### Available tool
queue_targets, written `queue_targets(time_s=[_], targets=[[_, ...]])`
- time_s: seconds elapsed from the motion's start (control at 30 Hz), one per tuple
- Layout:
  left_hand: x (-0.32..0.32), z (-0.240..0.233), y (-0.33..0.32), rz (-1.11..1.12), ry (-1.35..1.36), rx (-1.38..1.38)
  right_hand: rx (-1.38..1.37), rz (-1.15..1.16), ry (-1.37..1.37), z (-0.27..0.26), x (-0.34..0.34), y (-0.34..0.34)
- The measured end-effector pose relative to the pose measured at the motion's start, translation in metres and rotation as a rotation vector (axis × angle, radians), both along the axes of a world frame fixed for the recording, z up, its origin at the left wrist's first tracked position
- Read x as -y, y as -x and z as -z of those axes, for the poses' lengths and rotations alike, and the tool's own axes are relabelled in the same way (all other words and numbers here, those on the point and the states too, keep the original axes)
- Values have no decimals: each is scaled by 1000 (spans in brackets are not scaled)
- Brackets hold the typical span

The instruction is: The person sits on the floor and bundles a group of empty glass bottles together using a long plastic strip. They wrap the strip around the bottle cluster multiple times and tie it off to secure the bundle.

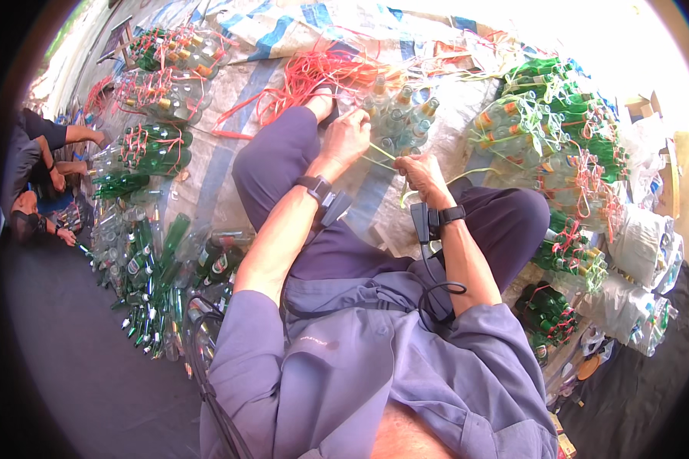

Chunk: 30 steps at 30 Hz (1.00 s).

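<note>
A thin yellow-green plastic strap (383,151) runs between my two hands. My left hand (344,137) grips it beside my raised knee, with the fingers pinched together. Lower and to the right, my right hand (422,175) is closed on the same strap, and a loose end trails from it toward the right. Just beyond both hands stands a cluster of clear glass bottles (401,117), upright with open necks. Whether the strap touches these bottles I cannot tell.
A tangle of red plastic straps (327,74) lies by my foot. Tied bundles of green bottles (585,109) and clear bottles (511,123) line the right. Loose bottles (149,258) are heaped at left, near another person (40,166). A striped tarpaulin (218,155) covers the ground.
</note>
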<state>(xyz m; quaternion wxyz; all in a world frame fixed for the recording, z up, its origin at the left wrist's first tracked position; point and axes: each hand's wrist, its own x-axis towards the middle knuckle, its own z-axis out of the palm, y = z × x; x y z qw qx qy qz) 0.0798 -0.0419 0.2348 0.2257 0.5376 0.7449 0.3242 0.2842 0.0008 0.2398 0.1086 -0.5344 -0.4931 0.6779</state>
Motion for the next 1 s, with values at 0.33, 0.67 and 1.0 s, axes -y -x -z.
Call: queue_targets(time_s=[0.33, 0.67, 1.0], targets=[[29, -12, -55, 333, 387, 233, -277, 294, 549, 23, -4, -29], [71, 10, -114, 111, 187, 228, -462, 533, 759, 36, 7, -39], [78, 6, -122, 230, 312, 546, -575, 581, 859, 46, 11, -49]])
